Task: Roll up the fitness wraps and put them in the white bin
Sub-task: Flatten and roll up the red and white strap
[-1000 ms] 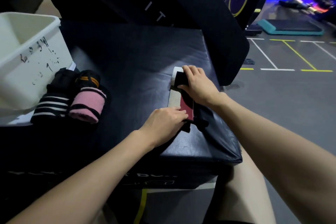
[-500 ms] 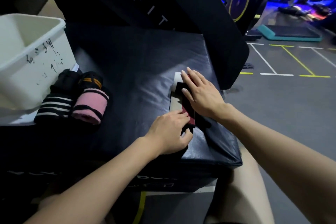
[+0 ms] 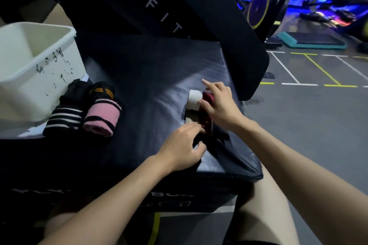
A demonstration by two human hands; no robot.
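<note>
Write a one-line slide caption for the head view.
Both hands rolling a red-and-white wrap on the black pad; rolled wraps beside the white bin.

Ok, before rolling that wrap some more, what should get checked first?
1. Roll started: ok, the wrap has a rolled far end.
2. Right hand on the roll: ok, fingers curl over it.
3. Left hand holding the near end down: ok.
4. Wrap lying straight: cannot tell, hands hide the middle.
5. White bin open and ready: ok, at the left.
6. Other wraps put in the bin: not ok, they lie beside it.
</note>
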